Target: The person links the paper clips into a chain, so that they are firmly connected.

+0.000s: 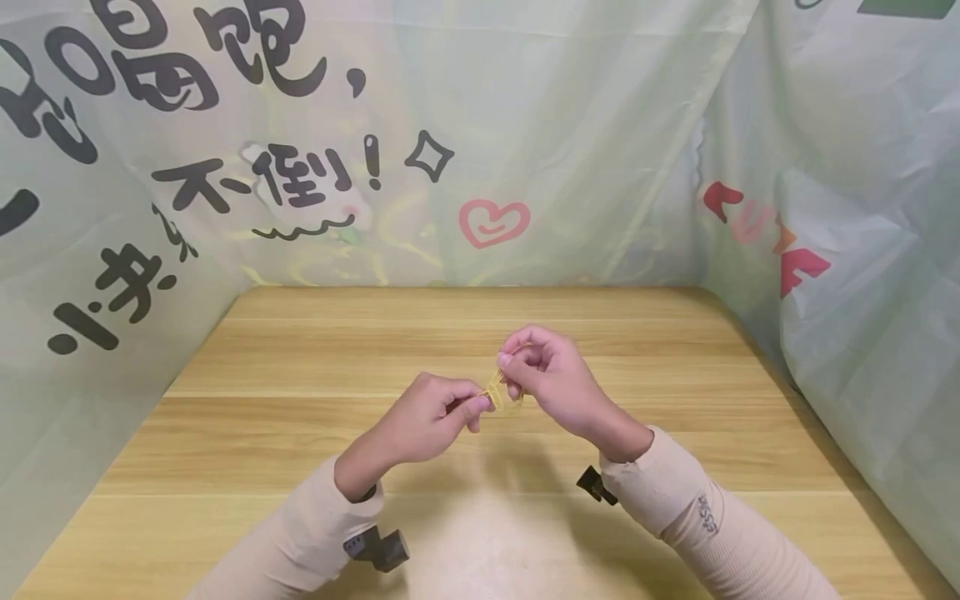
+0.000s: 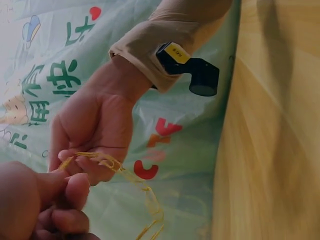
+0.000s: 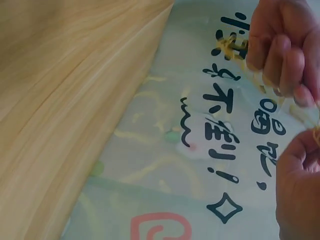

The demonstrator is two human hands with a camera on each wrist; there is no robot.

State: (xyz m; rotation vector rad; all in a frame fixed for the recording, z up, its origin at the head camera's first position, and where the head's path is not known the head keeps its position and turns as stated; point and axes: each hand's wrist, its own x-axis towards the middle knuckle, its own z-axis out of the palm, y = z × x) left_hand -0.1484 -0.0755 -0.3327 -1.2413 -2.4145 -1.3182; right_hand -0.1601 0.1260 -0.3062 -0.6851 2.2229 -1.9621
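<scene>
A chain of yellow paper clips [image 1: 495, 394] is held in the air between both hands, above the table. The left hand [image 1: 431, 417] pinches part of it between thumb and forefinger. Slightly higher and to the right, the right hand [image 1: 555, 379] pinches another part with thumb and fingertips. In the left wrist view the linked paper clips [image 2: 152, 200] curve down from the right hand [image 2: 95, 120], past the left hand [image 2: 45, 205] in front. The right wrist view shows both hands at its right edge, with some blurred yellow clips [image 3: 232, 47] near the left hand's fingers.
Below the hands lies a wood-grain table [image 1: 300, 467]. Printed fabric curtains [image 1: 600, 167] surround its back and sides. Small black devices [image 1: 386, 548] are strapped at both wrists, over beige sleeves [image 1: 300, 525].
</scene>
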